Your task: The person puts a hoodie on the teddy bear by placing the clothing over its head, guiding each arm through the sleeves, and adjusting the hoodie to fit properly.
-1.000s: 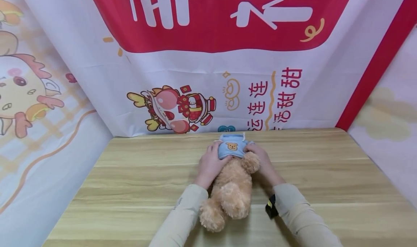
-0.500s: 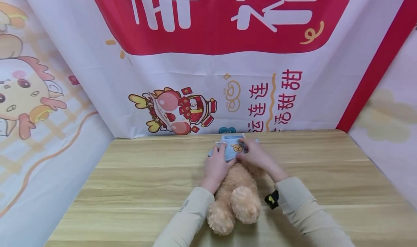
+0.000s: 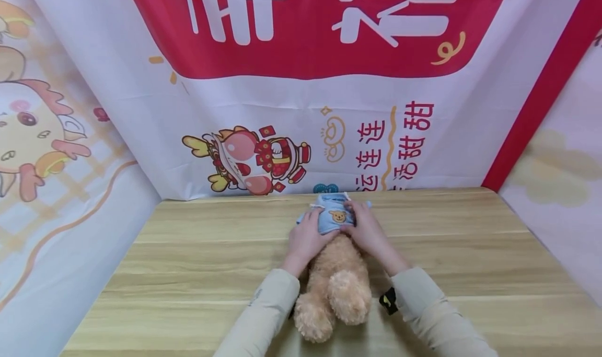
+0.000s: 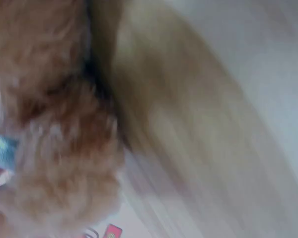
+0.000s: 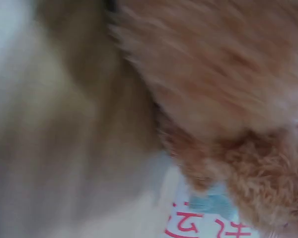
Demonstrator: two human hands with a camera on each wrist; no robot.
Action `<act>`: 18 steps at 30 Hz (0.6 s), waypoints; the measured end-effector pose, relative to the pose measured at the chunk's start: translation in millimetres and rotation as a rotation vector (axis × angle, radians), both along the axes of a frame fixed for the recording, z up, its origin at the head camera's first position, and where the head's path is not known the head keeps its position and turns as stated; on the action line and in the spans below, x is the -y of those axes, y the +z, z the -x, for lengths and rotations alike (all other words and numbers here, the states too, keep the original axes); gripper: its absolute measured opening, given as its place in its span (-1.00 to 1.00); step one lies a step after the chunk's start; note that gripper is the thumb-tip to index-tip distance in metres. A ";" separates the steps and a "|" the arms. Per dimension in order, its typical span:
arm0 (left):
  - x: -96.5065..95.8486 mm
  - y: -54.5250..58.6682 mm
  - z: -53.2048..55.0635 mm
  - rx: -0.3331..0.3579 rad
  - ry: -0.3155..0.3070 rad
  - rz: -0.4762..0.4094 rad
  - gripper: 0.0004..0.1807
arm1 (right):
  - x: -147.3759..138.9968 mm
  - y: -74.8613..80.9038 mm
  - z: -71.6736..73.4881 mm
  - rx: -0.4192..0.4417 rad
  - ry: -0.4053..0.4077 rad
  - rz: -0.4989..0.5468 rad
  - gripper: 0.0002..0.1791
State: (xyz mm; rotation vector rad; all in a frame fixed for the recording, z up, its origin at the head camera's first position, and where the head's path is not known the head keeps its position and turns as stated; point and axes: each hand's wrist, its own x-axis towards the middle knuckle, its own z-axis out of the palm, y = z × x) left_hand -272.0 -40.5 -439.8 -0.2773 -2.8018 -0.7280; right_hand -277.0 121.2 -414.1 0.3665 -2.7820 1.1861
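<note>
A light brown plush toy (image 3: 340, 265) lies on the table with its legs toward me. A small light blue toy shirt (image 3: 334, 218), with a bear-face patch and white trim, covers its far end; the toy's head is not visible. My left hand (image 3: 307, 242) grips the shirt's left side, and my right hand (image 3: 369, 234) pinches its right side. The two thumbs nearly meet at the lower hem. Blurred brown fur (image 4: 59, 173) fills the left of the left wrist view. In the right wrist view, fur (image 5: 213, 64) hides the fingers, with a bit of blue shirt (image 5: 213, 204) below.
The wood-grain table (image 3: 197, 273) extends to both sides of the toy. A printed white and red cloth (image 3: 301, 93) hangs right behind the table's far edge, close to the shirt. Another patterned cloth (image 3: 61, 216) stands on the left.
My right hand has come from the shirt's right edge onto its front. The shirt's sides have spread outward, and the toy's arm on the right has gone from sight. The legs have shifted slightly right.
</note>
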 end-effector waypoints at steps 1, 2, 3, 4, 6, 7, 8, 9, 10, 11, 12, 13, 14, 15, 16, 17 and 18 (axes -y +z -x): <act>2.8 1.1 0.6 0.038 -0.018 -0.019 -0.24 | -0.4 -3.8 -1.6 -0.017 -0.026 0.010 -0.41; 5.6 2.1 1.3 0.074 -0.037 -0.038 -0.23 | -1.0 -7.7 -3.3 -0.032 -0.050 0.017 -0.42; 8.4 2.7 2.0 0.107 -0.053 -0.059 -0.24 | -1.9 -11.6 -4.9 -0.043 -0.072 0.018 -0.43; 11.2 3.5 2.3 0.134 -0.071 -0.082 -0.28 | -3.0 -15.5 -6.3 -0.055 -0.088 0.023 -0.43; 15.9 4.6 2.4 0.169 -0.099 -0.126 -0.38 | -5.6 -21.8 -8.6 -0.080 -0.099 0.017 -0.44; 17.9 4.9 2.5 0.177 -0.112 -0.146 -0.44 | -7.0 -24.3 -9.3 -0.095 -0.095 0.012 -0.43; 19.4 5.3 2.7 0.184 -0.119 -0.162 -0.49 | -8.3 -26.5 -9.5 -0.107 -0.084 0.009 -0.42; 20.5 5.5 2.7 0.185 -0.124 -0.174 -0.53 | -9.6 -28.2 -9.4 -0.116 -0.070 0.008 -0.41; 21.3 5.7 2.9 0.185 -0.126 -0.183 -0.56 | -10.9 -29.4 -9.2 -0.120 -0.053 0.006 -0.38; 21.8 5.5 2.9 0.187 -0.125 -0.188 -0.58 | -12.3 -30.3 -9.2 -0.117 -0.036 0.002 -0.36; 22.0 5.2 3.1 0.189 -0.123 -0.189 -0.58 | -13.9 -31.1 -8.9 -0.108 -0.018 0.001 -0.33; 22.0 4.8 3.2 0.191 -0.120 -0.191 -0.59 | -15.7 -31.7 -8.9 -0.096 0.002 0.009 -0.30; 21.9 4.3 3.3 0.196 -0.112 -0.194 -0.58 | -17.9 -32.4 -8.8 -0.084 0.022 0.015 -0.28; 21.6 3.8 3.5 0.199 -0.104 -0.195 -0.57 | -20.3 -32.9 -9.0 -0.071 0.045 0.021 -0.25; 21.5 3.2 3.7 0.195 -0.099 -0.194 -0.57 | -23.2 -33.2 -9.3 -0.061 0.072 0.025 -0.23; 21.2 2.9 3.6 0.190 -0.094 -0.193 -0.57 | -26.5 -33.2 -9.6 -0.059 0.107 0.029 -0.22; 20.7 2.6 3.7 0.189 -0.086 -0.191 -0.56 | -30.4 -33.6 -9.7 -0.052 0.146 0.034 -0.21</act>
